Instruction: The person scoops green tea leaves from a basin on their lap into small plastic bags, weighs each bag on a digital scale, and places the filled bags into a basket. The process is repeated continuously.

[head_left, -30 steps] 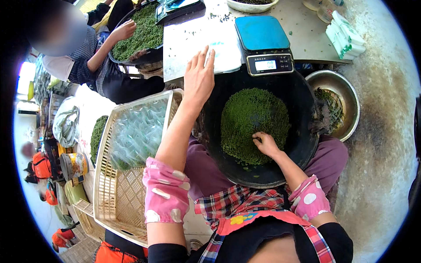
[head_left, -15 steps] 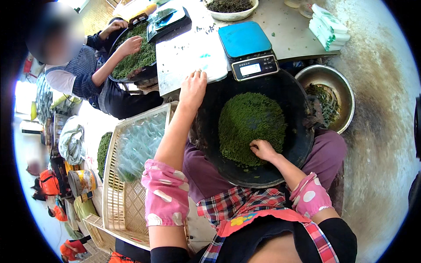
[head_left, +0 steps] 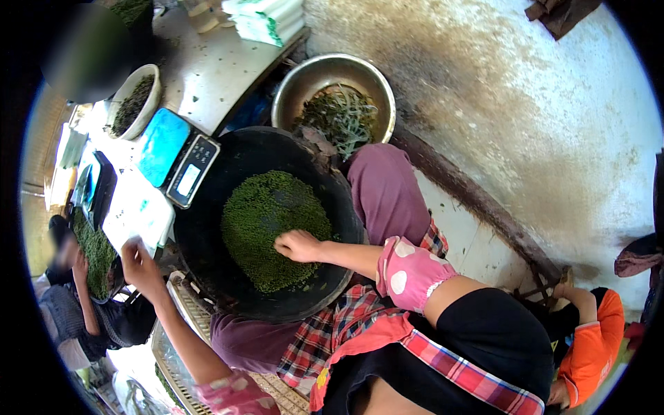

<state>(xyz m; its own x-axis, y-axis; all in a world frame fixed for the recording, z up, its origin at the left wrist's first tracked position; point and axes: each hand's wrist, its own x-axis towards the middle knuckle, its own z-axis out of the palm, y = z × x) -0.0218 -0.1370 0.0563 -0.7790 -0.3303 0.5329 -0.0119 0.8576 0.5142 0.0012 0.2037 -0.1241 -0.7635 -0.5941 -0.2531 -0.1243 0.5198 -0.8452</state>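
A heap of tiny green berries, like green peppercorns, lies in a wide black tub between my knees. My right hand rests on the heap with its fingers curled down into the berries; its fingertips are hidden. My left hand is raised beside the near end of a stack of flat white plastic bags on the table. Its fingers are pinched together, and a pale blur shows at their tips. A digital scale with a blue pan stands at the tub's far left rim.
A steel basin with plant scraps stands beyond the tub. On the table are a white bowl of dark bits and a bundle of white bags. A co-worker sits at left. Someone in orange is at right.
The view has swung right, showing more wall and floor. My left hand has gone from lying on the white bags to a raised pinch beside them. My right hand stays in the berries.
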